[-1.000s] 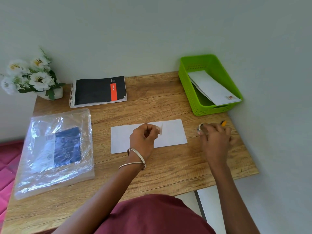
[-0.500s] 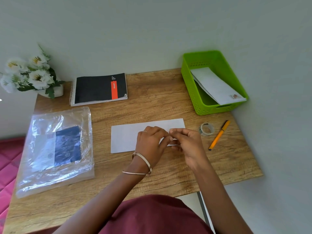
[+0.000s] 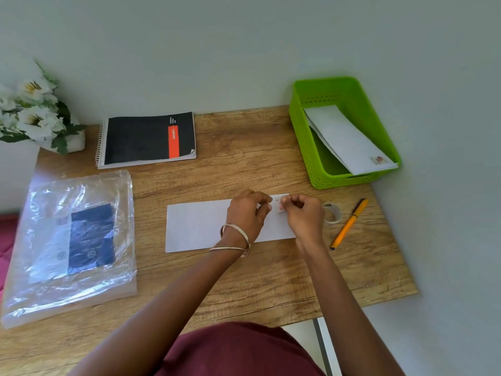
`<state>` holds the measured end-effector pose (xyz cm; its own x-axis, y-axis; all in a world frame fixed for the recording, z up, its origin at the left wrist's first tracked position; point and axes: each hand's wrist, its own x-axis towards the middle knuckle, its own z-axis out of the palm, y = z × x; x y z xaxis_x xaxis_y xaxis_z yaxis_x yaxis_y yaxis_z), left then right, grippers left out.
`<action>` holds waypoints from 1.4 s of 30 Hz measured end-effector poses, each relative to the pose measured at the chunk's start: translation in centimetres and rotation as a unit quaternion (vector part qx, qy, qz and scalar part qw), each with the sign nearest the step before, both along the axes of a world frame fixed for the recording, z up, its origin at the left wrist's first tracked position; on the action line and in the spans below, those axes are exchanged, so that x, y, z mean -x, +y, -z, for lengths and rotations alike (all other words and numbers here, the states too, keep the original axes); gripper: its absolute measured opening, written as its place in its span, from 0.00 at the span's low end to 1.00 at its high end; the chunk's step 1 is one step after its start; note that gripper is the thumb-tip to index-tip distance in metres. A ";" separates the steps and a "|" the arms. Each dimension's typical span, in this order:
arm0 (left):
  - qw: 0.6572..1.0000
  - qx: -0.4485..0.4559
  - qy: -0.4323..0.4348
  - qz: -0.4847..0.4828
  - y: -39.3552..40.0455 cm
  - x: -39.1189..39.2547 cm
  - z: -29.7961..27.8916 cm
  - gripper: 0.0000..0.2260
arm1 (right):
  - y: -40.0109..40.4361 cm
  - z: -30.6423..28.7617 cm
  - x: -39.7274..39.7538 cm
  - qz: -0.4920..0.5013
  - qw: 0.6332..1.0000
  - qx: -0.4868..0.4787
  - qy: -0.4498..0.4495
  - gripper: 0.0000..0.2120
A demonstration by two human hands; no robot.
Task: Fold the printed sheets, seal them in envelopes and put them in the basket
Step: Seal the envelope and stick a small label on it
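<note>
A white envelope (image 3: pixel 198 226) lies flat in the middle of the wooden table (image 3: pixel 244 164). Over its upper right part, my left hand (image 3: pixel 246 210) and my right hand (image 3: pixel 303 213) meet. Both pinch a small pale stamp-like piece (image 3: pixel 278 206) with reddish marks, held between their fingertips. Whether the piece touches the envelope I cannot tell. The green basket (image 3: pixel 301 137) stands at the back right and holds another white envelope (image 3: pixel 347 139) with a small stamp at its near corner.
A clear tape roll (image 3: pixel 333 213) and an orange pen (image 3: pixel 349 223) lie right of my hands. A black spiral notebook (image 3: pixel 141 139) sits at the back, white flowers (image 3: pixel 35 115) at the back left, and a plastic bag of sheets (image 3: pixel 67 240) on the left.
My right hand left the tape roll and came to my left hand. Both hands with the small piece moved toward the envelope's upper right corner.
</note>
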<state>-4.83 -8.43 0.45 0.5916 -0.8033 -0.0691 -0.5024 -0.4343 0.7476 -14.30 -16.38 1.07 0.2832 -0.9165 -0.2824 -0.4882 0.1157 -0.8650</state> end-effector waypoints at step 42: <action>0.994 0.000 -0.055 -0.094 -2.4 1.8 2.5 0.07 | -2.1 1.1 0.2 -0.027 0.982 0.081 0.170 0.17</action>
<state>-6.65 -10.83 -2.03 0.7350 -0.6781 0.0043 -0.4913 -0.5280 0.6927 -14.45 -18.46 -0.05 0.2474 -0.9434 -0.2209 -0.7530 -0.0438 -0.6565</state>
